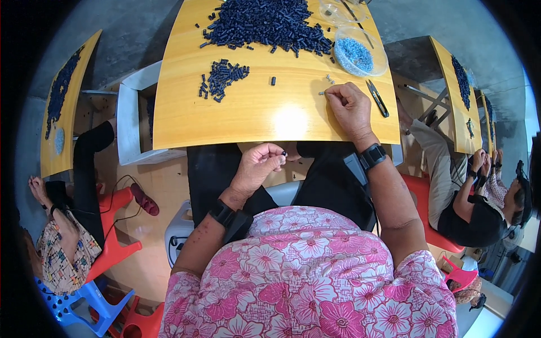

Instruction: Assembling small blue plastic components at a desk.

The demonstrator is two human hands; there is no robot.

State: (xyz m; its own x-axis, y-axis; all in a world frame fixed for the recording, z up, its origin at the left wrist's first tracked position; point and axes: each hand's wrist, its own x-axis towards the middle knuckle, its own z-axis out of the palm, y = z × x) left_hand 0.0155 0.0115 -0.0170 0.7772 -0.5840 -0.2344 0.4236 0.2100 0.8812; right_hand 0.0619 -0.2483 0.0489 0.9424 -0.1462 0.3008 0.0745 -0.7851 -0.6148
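Note:
My left hand (256,169) is in front of the table edge, above my lap, its thumb and index finger pinching a small black cylindrical piece (284,153). Over the right part of the table, my right hand (350,108) is closed in a pinch, with a small pale blue piece (322,93) at its fingertips. A few similar loose bits (329,79) lie just beyond that hand. One dark cylinder (273,81) stands alone mid-table. To its left is a small pile of dark cylinders (222,78).
A large heap of dark cylinders (265,25) covers the far table (191,121). Beside it sits a clear round tub of blue pieces (355,53). Thread snips (377,99) lie right of my right hand. Other people sit at tables on both sides, near red stools (115,231).

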